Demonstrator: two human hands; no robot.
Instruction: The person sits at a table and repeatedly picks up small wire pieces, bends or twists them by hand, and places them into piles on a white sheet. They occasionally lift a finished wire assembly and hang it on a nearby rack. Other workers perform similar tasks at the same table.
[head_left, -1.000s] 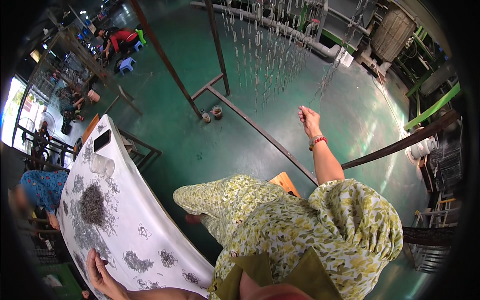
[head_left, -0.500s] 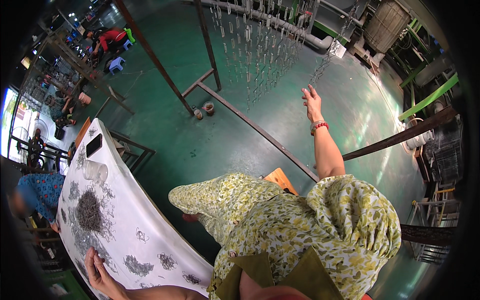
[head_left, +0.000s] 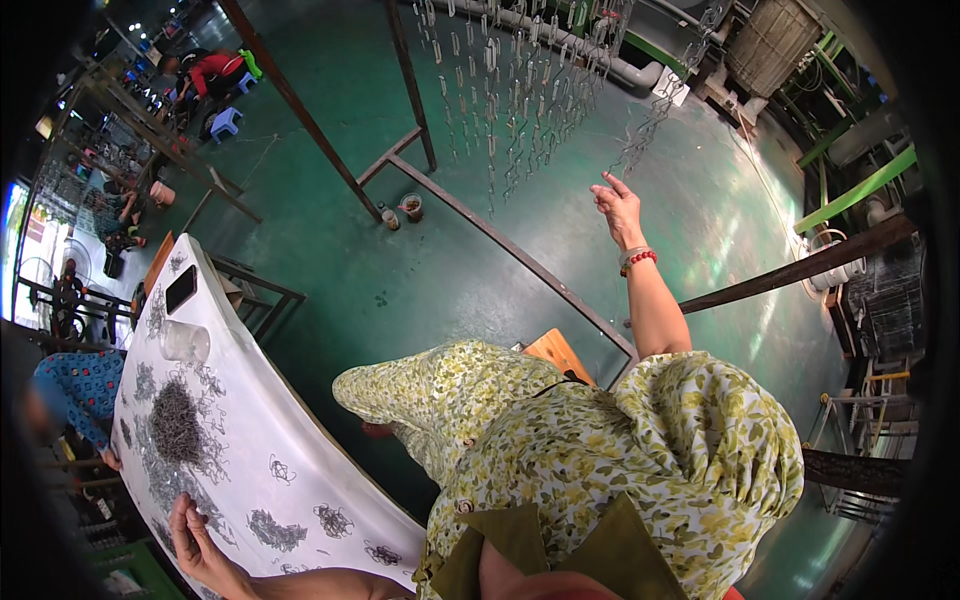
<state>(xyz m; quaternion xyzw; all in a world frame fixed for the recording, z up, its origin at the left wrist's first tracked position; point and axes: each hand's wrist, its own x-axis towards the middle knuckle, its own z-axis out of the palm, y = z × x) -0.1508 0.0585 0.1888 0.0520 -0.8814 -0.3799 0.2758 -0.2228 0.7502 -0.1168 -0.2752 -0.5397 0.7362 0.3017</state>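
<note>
My right hand (head_left: 620, 212), with a red bead bracelet on its wrist, reaches up and forward. Its fingertips are pinched together at the lower end of a hanging chain of bent wire hooks (head_left: 640, 140); the small hook between them is hard to make out. Over the near left end of a white-covered table (head_left: 330, 480) is my left hand (head_left: 208, 555), fingers raised and slightly curved, with a gap between them and nothing visible held. Beside it lie loose wire hooks, with a dark heap (head_left: 176, 420) and smaller piles (head_left: 275, 530) on the cloth.
A black phone (head_left: 182, 290) and a clear plastic tub (head_left: 186, 341) rest on the table. A metal frame (head_left: 510, 250) crosses ahead, near two cups (head_left: 411, 207). Many hook chains (head_left: 515, 90) hang beyond. A person in blue sleeves (head_left: 85, 385) sits across the table.
My right hand has shifted slightly left, and its fingers have drawn closer together. The hanging chain's lower end has moved a little left. My left hand stays almost still.
</note>
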